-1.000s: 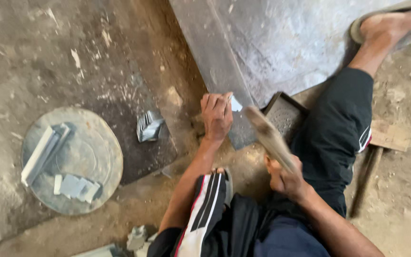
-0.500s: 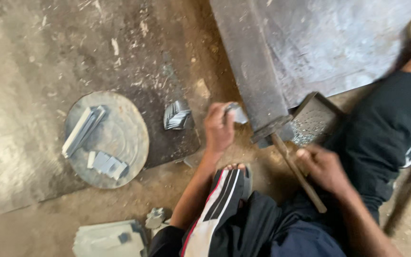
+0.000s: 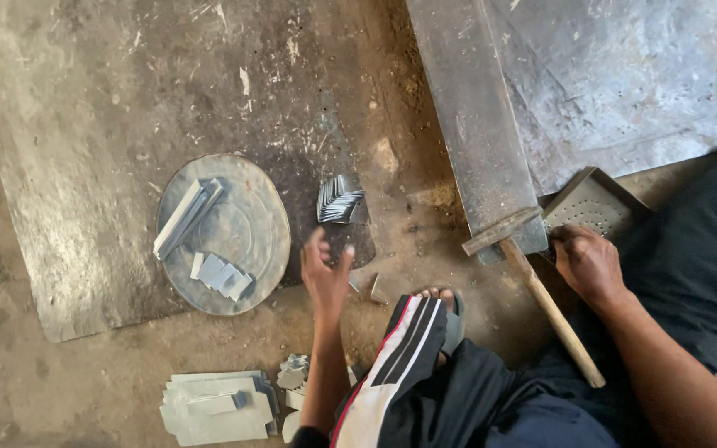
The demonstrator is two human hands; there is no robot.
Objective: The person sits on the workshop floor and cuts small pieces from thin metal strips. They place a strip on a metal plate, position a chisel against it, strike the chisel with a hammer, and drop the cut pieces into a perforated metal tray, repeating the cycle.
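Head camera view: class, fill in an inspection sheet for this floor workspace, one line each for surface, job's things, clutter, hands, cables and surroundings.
Surface: dusty earth floor with a large worn metal sheet lying flat.
Job's things: wooden-handled hammer resting by the long metal bar; perforated metal tray; stack of bent metal pieces.
Clutter: round metal disc carrying cut strips and small plates; pile of flat cut pieces; small scraps near the foot.
Hands: left hand open, empty, fingers spread, above the floor; right hand on the tray's edge, beside the hammer handle.
Cables: nothing seen.
Surroundings: second big metal sheet at upper right.
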